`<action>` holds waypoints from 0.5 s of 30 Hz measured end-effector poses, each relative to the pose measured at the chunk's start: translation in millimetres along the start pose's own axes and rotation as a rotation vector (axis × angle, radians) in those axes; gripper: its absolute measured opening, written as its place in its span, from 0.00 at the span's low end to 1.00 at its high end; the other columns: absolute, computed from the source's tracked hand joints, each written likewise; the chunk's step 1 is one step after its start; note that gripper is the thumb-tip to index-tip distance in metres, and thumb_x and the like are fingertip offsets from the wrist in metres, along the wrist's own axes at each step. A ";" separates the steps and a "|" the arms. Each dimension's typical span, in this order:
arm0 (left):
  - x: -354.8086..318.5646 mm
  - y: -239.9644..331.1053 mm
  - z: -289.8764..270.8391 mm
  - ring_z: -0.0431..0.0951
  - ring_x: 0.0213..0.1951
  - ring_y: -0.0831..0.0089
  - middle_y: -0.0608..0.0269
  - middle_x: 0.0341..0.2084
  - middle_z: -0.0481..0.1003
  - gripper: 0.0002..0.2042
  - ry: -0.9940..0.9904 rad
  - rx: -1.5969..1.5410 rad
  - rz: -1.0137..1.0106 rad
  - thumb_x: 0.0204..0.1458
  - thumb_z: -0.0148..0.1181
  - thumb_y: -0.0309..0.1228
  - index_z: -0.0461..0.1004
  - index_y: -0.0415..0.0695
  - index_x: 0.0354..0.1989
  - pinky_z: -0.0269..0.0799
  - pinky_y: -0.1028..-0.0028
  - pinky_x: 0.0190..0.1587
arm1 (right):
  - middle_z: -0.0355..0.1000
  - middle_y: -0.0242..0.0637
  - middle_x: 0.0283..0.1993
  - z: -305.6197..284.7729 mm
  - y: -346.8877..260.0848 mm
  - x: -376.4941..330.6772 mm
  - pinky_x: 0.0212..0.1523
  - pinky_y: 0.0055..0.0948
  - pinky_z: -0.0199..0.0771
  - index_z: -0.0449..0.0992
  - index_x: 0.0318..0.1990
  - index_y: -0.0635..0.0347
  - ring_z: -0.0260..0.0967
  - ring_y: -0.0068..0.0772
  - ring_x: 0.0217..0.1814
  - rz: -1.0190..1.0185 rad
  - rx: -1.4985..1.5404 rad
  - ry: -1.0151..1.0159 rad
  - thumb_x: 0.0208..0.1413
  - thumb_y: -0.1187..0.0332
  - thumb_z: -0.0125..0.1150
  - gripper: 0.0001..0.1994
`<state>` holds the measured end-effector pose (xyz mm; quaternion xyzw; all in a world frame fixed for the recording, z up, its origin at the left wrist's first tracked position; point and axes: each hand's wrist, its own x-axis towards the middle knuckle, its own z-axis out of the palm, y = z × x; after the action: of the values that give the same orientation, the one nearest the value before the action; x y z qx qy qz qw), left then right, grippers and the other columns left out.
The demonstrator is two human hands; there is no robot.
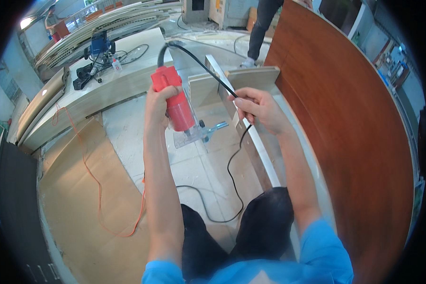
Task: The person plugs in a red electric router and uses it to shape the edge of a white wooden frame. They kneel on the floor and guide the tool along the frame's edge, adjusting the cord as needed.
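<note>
My left hand (156,108) is wrapped around the red body of a trim router (179,110), held up in front of me. The router has a clear plastic base (187,137) at its lower end, with a small metal guide (217,128) sticking out to the right. From its top, a black power cord (199,62) arcs over to my right hand (261,109), whose fingers pinch it. Below that hand the cord hangs down and loops across the floor near my knees. A long white-edged strip (264,158) runs beneath my right hand.
A large reddish-brown panel (341,109) stands along the right. Wooden boards (253,76) stand ahead. An orange cord (99,196) crosses a brown sheet (75,208) on the left. A blue power tool (99,43) sits on a pale board stack; another person's leg (259,35) shows beyond.
</note>
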<state>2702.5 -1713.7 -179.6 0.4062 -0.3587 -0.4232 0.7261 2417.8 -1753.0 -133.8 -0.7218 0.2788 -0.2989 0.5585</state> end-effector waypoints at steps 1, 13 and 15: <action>0.7 0.2 -1.9 0.80 0.39 0.68 0.59 0.41 0.78 0.22 0.034 -0.007 -0.047 0.43 0.66 0.22 0.74 0.38 0.51 0.78 0.66 0.42 | 0.73 0.30 0.28 -1.2 5.3 1.9 0.27 0.17 0.64 0.78 0.52 0.68 0.65 0.14 0.25 -0.010 0.013 0.079 0.65 0.63 0.62 0.16; -1.2 -10.7 -7.3 0.79 0.41 0.65 0.57 0.39 0.77 0.20 0.065 -0.036 -0.118 0.45 0.69 0.29 0.75 0.40 0.48 0.79 0.59 0.45 | 0.73 0.26 0.28 7.2 40.9 15.2 0.34 0.19 0.64 0.81 0.46 0.67 0.67 0.15 0.32 -0.127 -0.310 0.309 0.61 0.63 0.66 0.14; -0.6 -9.3 -7.0 0.80 0.39 0.65 0.57 0.37 0.77 0.20 0.100 -0.060 -0.101 0.43 0.69 0.26 0.74 0.38 0.47 0.79 0.59 0.42 | 0.73 0.25 0.28 9.1 40.7 16.0 0.33 0.19 0.63 0.81 0.46 0.67 0.66 0.14 0.31 -0.130 -0.362 0.308 0.61 0.63 0.66 0.14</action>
<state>2705.3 -1714.0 -190.9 0.4225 -0.2884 -0.4491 0.7325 2432.5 -1768.0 -173.2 -0.7724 0.3626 -0.3859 0.3507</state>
